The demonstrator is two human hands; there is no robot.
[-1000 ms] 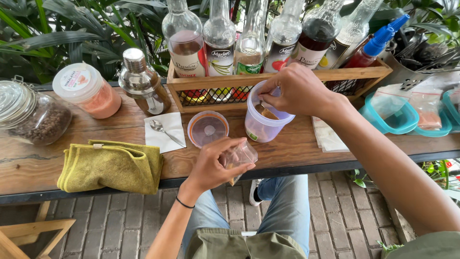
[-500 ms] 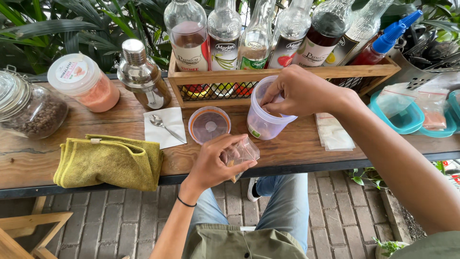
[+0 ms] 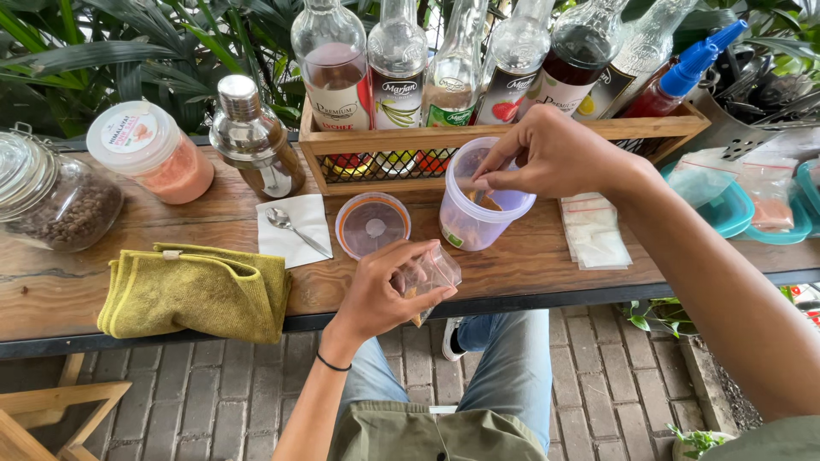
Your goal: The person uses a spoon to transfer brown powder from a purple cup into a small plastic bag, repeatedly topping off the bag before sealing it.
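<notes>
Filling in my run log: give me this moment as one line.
left hand: holds small clear bag | right hand: fingers inside open plastic tub | tub lid: off, on wooden counter

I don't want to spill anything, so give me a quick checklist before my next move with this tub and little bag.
1. Tub upright on the table: ok.
2. Right hand fingers reach into the tub: ok.
3. Left hand grips the bag: ok.
4. Bag mouth open: cannot tell.
5. Lid lies flat beside the tub: ok.
6. Bag held over the table: not ok, it hangs at the edge.
</notes>
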